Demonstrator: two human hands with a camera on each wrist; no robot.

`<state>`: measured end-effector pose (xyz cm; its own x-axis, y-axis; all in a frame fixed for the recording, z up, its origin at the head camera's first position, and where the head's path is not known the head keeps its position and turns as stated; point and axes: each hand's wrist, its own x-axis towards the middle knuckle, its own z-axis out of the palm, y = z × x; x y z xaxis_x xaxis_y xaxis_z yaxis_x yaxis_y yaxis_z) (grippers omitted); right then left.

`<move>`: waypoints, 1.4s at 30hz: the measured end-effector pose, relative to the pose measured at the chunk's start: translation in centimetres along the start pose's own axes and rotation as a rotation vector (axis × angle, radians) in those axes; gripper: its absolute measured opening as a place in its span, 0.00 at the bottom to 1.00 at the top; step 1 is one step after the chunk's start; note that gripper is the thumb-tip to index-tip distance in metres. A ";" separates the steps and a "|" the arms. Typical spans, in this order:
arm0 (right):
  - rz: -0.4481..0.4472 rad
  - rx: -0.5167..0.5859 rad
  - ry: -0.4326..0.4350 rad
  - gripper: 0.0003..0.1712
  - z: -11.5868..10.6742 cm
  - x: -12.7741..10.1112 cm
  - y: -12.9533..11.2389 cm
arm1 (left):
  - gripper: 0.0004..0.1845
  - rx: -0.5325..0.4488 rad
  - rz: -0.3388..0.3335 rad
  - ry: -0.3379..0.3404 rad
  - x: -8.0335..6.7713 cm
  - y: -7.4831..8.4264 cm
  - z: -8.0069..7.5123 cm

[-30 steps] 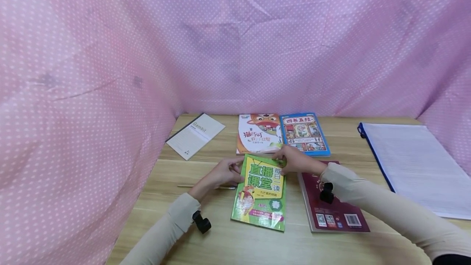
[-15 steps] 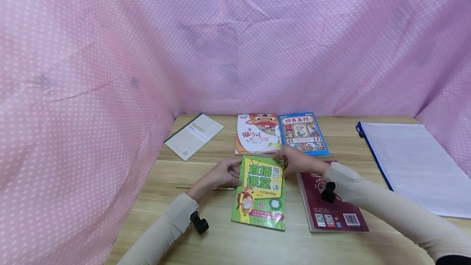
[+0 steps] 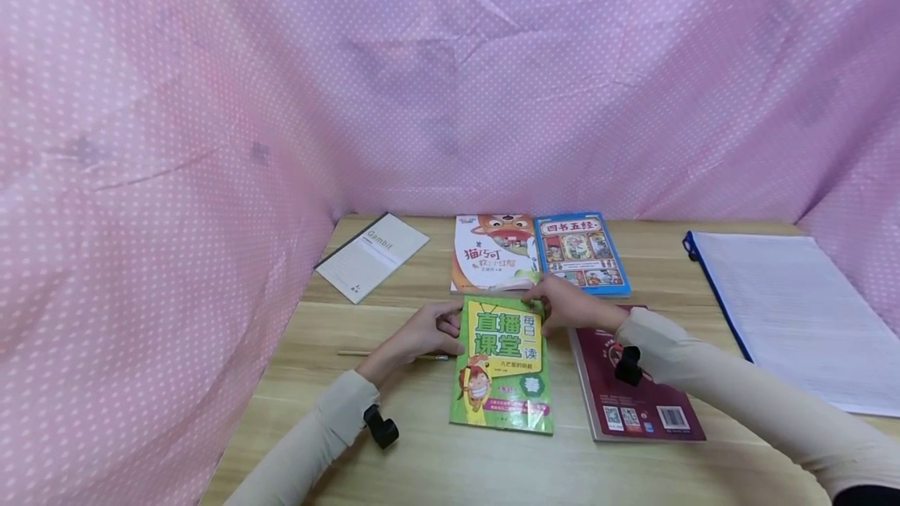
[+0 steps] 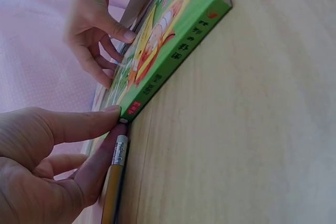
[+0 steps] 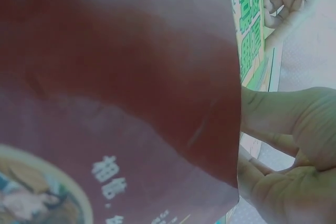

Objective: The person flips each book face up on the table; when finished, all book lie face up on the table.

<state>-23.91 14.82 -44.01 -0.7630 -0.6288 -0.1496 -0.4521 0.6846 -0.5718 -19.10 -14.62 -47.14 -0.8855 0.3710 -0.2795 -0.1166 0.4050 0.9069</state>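
Observation:
A green book with yellow lettering lies flat on the wooden table, between both hands. My left hand pinches its top left corner; in the left wrist view the thumb lies on that corner of the green book, with curled fingers beneath. My right hand grips the top right corner, thumb on the cover, and the right hand is also in the left wrist view. A pencil lies on the table under my left hand, and the pencil's eraser end points at the book's corner.
A dark red book lies under my right forearm, and that red book fills the right wrist view. Behind are an orange-and-white book, a blue book and a grey notebook. A white folder lies right. Pink cloth encloses the table.
The green book's near end has swung a little to the right, so it lies straighter. Both hands stay at its top corners.

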 end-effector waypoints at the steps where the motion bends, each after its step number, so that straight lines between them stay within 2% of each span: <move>1: -0.002 -0.001 0.005 0.38 0.0 0.0 0.0 | 0.43 0.000 0.003 0.003 0.1 -0.1 0.0; 11: -0.044 0.000 0.025 0.37 -0.1 0.1 0.3 | 0.43 0.007 -0.022 0.031 0.6 0.0 0.3; 18: -0.065 0.018 0.015 0.37 -0.4 0.1 0.7 | 0.44 0.007 -0.004 0.040 1.1 -0.2 0.3; 34: -0.057 -0.023 0.013 0.34 -0.6 0.1 0.7 | 0.43 0.011 -0.016 0.056 0.9 -0.1 0.2; 42: -0.065 0.012 0.008 0.33 -1.0 -0.1 0.7 | 0.41 -0.022 -0.019 0.077 0.8 0.1 -0.2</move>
<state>-24.64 15.74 -43.62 -0.7356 -0.6692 -0.1054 -0.4955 0.6376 -0.5900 -19.91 -14.42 -47.20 -0.9148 0.2979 -0.2728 -0.1430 0.3929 0.9084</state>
